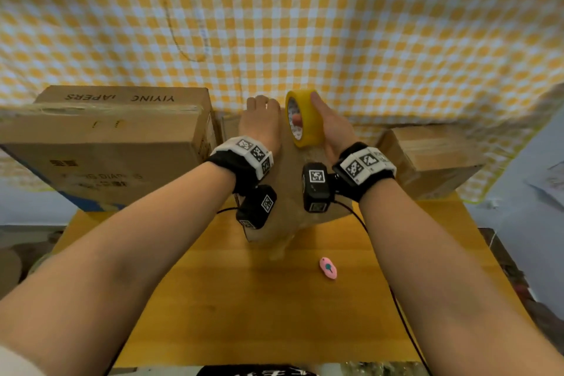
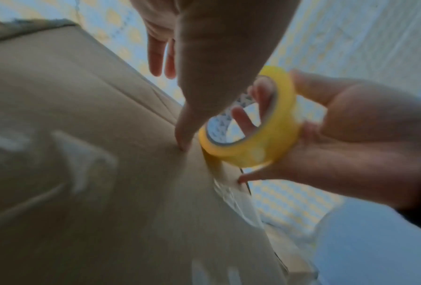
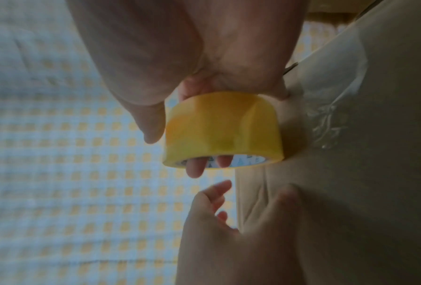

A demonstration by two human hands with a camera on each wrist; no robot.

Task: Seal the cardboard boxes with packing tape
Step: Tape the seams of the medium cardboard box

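Observation:
A brown cardboard box stands on the table under both hands. My right hand grips a yellow roll of packing tape, fingers through its core and thumb on the outer face. The roll rests on edge on the box top near the far edge. A crinkled clear tape strip runs from the roll back along the box top and down its front. My left hand lies on the box just left of the roll, its thumb pressing the cardboard and its fingers reaching past the far edge.
A large printed carton stands at the left, close to the box. A smaller cardboard box sits at the right. A pink cutter lies on the wooden table in front. A checkered yellow cloth hangs behind.

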